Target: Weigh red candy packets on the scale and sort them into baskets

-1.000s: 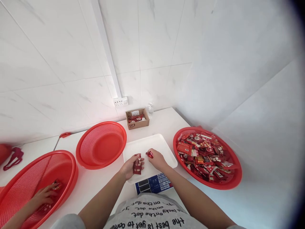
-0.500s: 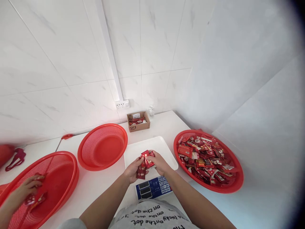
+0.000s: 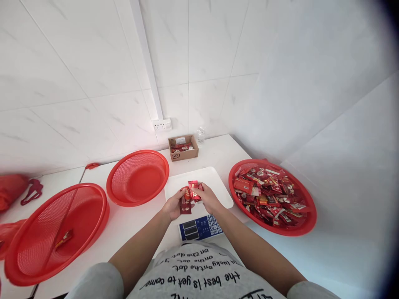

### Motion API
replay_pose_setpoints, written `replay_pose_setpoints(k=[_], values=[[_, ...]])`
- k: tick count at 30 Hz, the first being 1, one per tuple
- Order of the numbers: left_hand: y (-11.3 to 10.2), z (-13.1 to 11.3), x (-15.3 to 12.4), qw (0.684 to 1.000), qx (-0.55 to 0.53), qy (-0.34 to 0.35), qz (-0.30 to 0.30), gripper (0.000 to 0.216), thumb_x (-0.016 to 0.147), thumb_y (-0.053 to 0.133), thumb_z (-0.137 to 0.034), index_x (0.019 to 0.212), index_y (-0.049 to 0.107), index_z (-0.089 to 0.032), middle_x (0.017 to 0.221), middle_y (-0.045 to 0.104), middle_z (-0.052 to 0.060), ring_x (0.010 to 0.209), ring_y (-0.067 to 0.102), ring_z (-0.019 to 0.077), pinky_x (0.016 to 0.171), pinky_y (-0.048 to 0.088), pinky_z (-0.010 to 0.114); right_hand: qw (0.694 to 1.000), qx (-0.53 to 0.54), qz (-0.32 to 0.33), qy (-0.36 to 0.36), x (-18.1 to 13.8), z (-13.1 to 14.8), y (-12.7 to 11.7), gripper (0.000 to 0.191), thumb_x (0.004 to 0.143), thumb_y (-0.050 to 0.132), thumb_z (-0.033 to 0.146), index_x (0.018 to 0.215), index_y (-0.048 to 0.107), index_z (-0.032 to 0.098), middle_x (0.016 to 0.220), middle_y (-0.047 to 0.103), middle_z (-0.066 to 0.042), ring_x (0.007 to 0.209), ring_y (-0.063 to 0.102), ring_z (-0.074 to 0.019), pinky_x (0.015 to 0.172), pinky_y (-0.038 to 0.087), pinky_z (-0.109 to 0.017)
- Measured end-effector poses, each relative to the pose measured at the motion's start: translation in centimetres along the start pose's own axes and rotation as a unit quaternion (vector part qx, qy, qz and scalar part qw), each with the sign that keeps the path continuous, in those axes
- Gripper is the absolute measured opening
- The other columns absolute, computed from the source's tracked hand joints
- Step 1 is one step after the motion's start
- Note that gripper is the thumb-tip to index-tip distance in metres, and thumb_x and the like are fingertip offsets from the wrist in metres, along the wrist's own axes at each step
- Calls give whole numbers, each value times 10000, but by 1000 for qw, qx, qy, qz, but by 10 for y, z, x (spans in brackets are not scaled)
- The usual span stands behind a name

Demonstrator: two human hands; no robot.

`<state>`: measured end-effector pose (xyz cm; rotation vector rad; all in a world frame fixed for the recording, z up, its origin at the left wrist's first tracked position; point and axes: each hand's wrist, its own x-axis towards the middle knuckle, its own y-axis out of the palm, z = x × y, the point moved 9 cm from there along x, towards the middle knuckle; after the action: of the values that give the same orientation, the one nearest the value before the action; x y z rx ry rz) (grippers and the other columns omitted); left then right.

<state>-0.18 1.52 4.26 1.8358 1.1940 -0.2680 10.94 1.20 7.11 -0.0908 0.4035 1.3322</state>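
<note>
Both my hands are together above the white tray (image 3: 177,180) of a weighing scale. My left hand (image 3: 173,206) is closed on dark red candy packets (image 3: 186,205), which hang down from its fingers. My right hand (image 3: 208,198) pinches shiny red candy packets (image 3: 193,191) beside them, and the two bunches touch. How many packets each hand has is hidden by the fingers. Below my hands shows the scale's blue keypad panel (image 3: 199,227).
A red basket full of packets (image 3: 307,227) stands at the right. An SF carton (image 3: 183,154) sits by the wall. Two more red baskets are at the left: a round one (image 3: 112,195) and a larger one (image 3: 104,216) with a packet (image 3: 65,238) inside.
The co-worker's hand has left the large left basket, and a packet lies there. My hands stay together with the packets, the red ones shifted slightly. The view has tilted down a little.
</note>
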Motion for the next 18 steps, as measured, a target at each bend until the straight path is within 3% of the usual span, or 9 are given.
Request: replay_pose_setpoints(k=[6,9,14,18], values=[[24,8,3,998,27,-33,51,341,783,592,-497,955,565,-203,820,650,27,677,639,152,658,540,324,975,-199,21,-99,-1,6,10,323,674,564,183,996,576,216,964,629,-6,906,577,-169,833,444,-342],[27,6,6,998,55,-10,39,330,734,659,-463,934,524,-238,790,627,-20,644,632,153,601,537,327,962,-229,30,-143,-4,11,15,422,622,579,114,1032,574,217,1059,615,-15,1015,546,-178,937,393,-367],[27,3,5,998,12,-17,56,265,750,637,-387,940,538,-230,828,638,-4,687,640,164,670,546,377,988,-125,41,-81,-4,6,10,454,632,634,207,1080,561,227,1088,614,-21,1011,556,-187,905,421,-365],[22,-5,0,996,-54,-23,71,228,741,565,-239,966,552,-202,876,650,25,802,650,185,793,524,435,999,20,-27,-20,0,-2,-7,440,661,645,359,1066,559,211,1102,601,-44,984,562,-190,829,446,-330]])
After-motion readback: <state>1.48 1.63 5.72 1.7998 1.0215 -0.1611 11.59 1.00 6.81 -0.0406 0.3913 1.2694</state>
